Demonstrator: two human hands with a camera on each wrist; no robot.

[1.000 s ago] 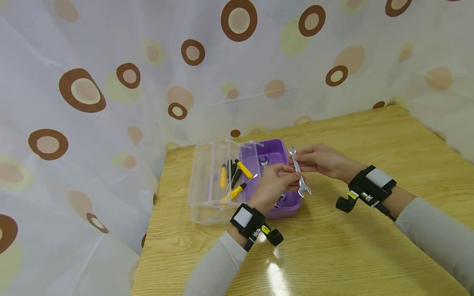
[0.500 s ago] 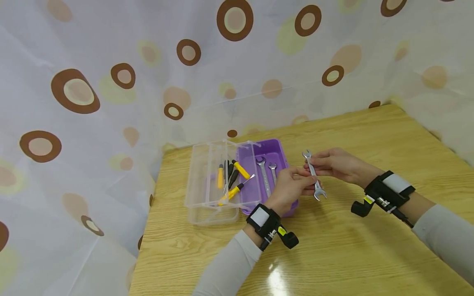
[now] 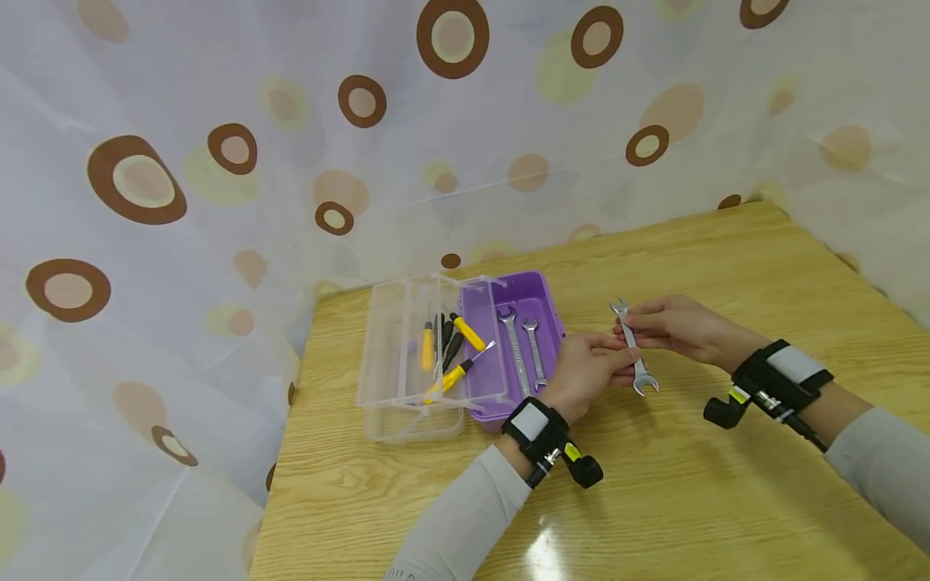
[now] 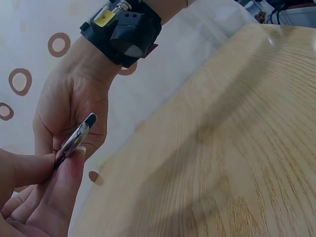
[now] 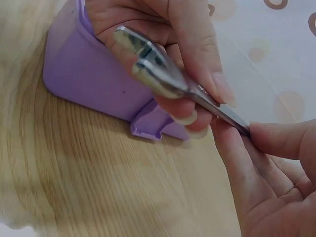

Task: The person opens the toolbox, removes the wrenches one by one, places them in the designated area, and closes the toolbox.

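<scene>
Both hands hold one silver open-end wrench (image 3: 643, 379) above the table, just right of the purple box (image 3: 519, 280). My left hand (image 3: 587, 367) pinches it near its lower, larger end. Near the upper, smaller end, my right hand (image 3: 679, 329) pinches the shaft between thumb and fingers. Up close in the right wrist view, the larger end of the wrench (image 5: 170, 81) points toward the camera. The left wrist view catches its other end (image 4: 74, 142) edge-on. Two more wrenches, a larger one (image 3: 515, 347) and a smaller one (image 3: 535, 351), lie side by side in the box.
A clear plastic compartment tray (image 3: 378, 355) stands left of the purple box and overlaps it. Several screwdrivers with yellow or black handles show there, including a yellow one (image 3: 427, 349). Behind the wooden table (image 3: 654, 492) hangs a dotted curtain (image 3: 465, 145).
Both hands have moved right with the wrench, from over the purple box to beside it. The two wrenches inside the box have come into fuller view.
</scene>
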